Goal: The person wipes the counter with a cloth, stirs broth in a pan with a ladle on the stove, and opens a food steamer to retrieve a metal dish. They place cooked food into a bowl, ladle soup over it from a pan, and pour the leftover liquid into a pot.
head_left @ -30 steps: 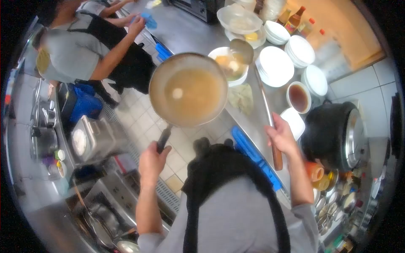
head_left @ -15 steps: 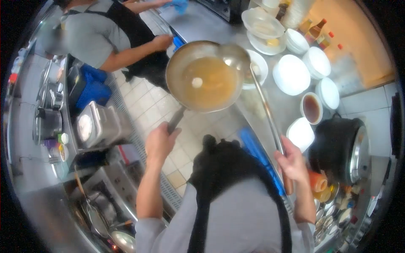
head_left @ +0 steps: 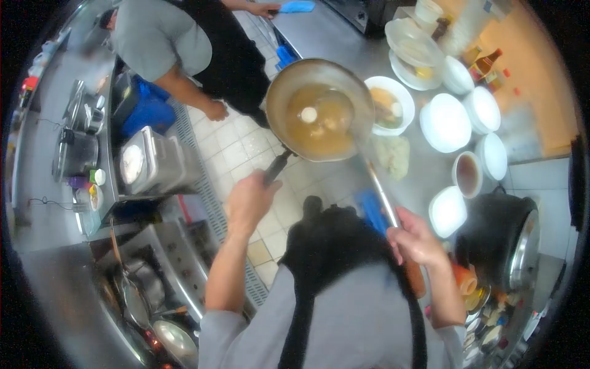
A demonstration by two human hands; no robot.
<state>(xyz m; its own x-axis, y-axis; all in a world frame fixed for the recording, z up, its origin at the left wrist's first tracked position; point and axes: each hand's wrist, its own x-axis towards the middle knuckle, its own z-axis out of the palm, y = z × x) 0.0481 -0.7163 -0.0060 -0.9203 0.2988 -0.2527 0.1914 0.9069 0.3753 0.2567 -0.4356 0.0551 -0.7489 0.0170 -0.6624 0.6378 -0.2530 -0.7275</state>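
Note:
My left hand (head_left: 251,200) is wrapped round the dark handle of a wok (head_left: 279,92), which holds brownish broth (head_left: 313,132) with a pale round piece and a few lumps in it. My right hand (head_left: 418,237) grips the long handle of a ladle (head_left: 380,187); its bowl is down in the wok, blurred among the broth. Just right of the wok, a white bowl (head_left: 402,92) with yellow and green food stands on the steel counter (head_left: 362,58). A crumpled pale cloth (head_left: 392,157) lies below that bowl.
A co-worker (head_left: 161,40) stands at the upper left, one hand near a blue cloth (head_left: 297,7). Stacked white bowls (head_left: 445,123), a bowl of dark sauce (head_left: 468,174) and a black pot (head_left: 491,237) are on the right. The stove (head_left: 163,264) is at lower left.
The ladle's bowl has moved from over the white bowl leftward into the wok. The co-worker has turned and reaches along the counter. In view, the wok and counter items have shifted right.

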